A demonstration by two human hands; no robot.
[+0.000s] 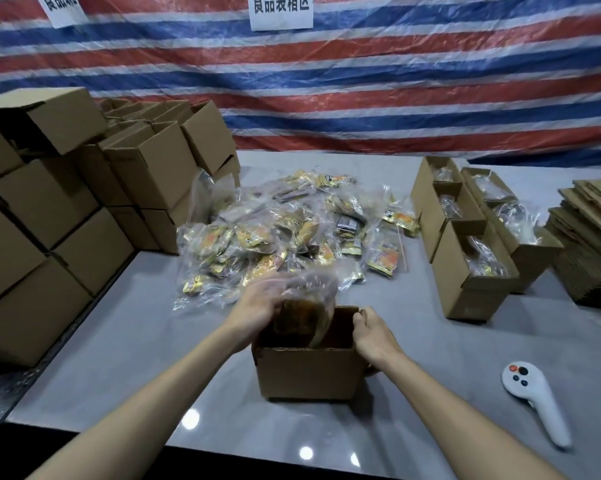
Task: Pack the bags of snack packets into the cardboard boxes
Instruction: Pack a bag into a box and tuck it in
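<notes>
The left hand point(257, 303) gripped a clear bag of snack packets point(304, 315) by its upper end, fingers curled round the plastic. The bag hung roughly upright, its long axis near vertical, with the lower part already inside the open cardboard box point(307, 372) and the top above the rim. The right hand point(370, 329) pinched the box's right wall at the rim, steadying it. The box stood on the grey tabletop point(136, 341) directly before the person, between both forearms.

The coming move appeared to be straight down: the bag lay over the box opening, and the left hand was the one carrying it. Nothing stood between bag and box floor that could be seen; the interior was dark.

Beyond the box lay the pile of unpacked bags point(292, 230). Closed boxes point(49, 220) were stacked at left. Open filled boxes point(465, 237) stood at right, beside flattened cartons point(590, 244). A white handheld controller point(534, 400) lay near right.
</notes>
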